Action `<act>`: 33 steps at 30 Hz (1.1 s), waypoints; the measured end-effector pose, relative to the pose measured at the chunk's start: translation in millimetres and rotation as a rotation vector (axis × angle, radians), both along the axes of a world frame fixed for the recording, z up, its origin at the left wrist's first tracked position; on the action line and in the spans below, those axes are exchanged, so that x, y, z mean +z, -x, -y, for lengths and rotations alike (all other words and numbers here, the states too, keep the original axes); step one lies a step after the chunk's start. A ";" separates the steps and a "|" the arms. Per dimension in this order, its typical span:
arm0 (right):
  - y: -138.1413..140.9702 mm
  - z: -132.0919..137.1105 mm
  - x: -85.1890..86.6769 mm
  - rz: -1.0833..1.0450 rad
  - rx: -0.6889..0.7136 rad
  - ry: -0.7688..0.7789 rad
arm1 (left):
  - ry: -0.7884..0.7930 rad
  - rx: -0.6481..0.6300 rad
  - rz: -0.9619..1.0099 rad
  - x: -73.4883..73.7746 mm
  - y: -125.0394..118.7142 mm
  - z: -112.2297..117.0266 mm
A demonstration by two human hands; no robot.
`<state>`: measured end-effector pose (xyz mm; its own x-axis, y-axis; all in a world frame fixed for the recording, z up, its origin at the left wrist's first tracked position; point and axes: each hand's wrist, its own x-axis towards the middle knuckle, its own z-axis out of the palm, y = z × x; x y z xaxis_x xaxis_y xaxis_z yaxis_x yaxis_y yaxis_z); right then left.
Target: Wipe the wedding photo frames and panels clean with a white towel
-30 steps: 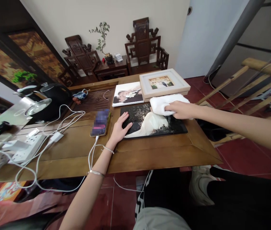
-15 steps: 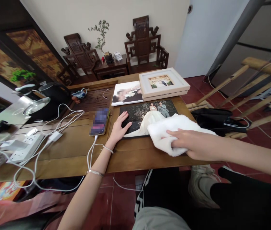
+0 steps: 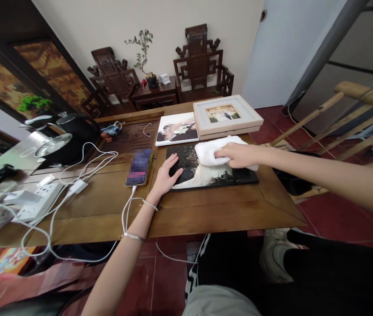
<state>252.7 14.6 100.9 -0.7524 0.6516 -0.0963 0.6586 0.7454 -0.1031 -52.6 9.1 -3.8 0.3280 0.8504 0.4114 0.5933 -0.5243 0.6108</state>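
A dark wedding photo panel (image 3: 189,169) lies flat on the wooden table (image 3: 206,210). My left hand (image 3: 165,176) rests on its left edge with the fingers spread. In my right hand (image 3: 239,154) is a bunched white cloth (image 3: 208,151), pressed on the upper right part of the panel. The cloth covers the couple's upper part, while the white dress and the dark lower right corner show. Just behind the panel lie a white-edged photo panel (image 3: 176,139) and a pale wooden picture frame (image 3: 252,117) with a small photo in it.
To the left a phone (image 3: 139,169) lies plugged into a white cable. Farther left are a power strip (image 3: 43,199), loose cables and a black kettle (image 3: 77,127). Carved chairs (image 3: 197,57) stand by the wall; a bamboo chair (image 3: 354,92) is at the right.
My right hand has moved the cloth up and away from me, from the panel's lower right corner to its upper part. My left hand stays on the left edge.
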 end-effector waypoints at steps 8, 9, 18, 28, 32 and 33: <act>15.5 -40.5 -0.8 0.058 -0.116 -0.030 | 0.026 -0.001 0.020 -1.8 1.2 -1.5; 16.6 -37.2 -2.2 0.062 -0.113 -0.033 | 0.030 0.001 0.020 -2.0 1.2 -1.5; 24.9 52.8 -20.8 0.039 -0.107 -0.090 | 0.052 0.015 0.004 -2.7 0.2 -0.5; 37.6 120.1 -9.0 -0.012 -0.037 0.055 | 0.030 0.020 0.000 -6.6 0.3 -2.6; 39.8 86.5 -3.3 0.027 -0.092 0.069 | 0.027 0.019 0.001 -6.6 0.4 -3.2; 40.4 74.3 -2.5 0.034 -0.093 0.059 | 0.024 0.017 0.000 -6.4 0.5 -3.2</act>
<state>212.3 -59.7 98.3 -0.6845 0.7112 -0.1605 0.7287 0.6740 -0.1215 -53.1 12.4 -10.2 0.3136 0.8655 0.3905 0.6018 -0.4993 0.6233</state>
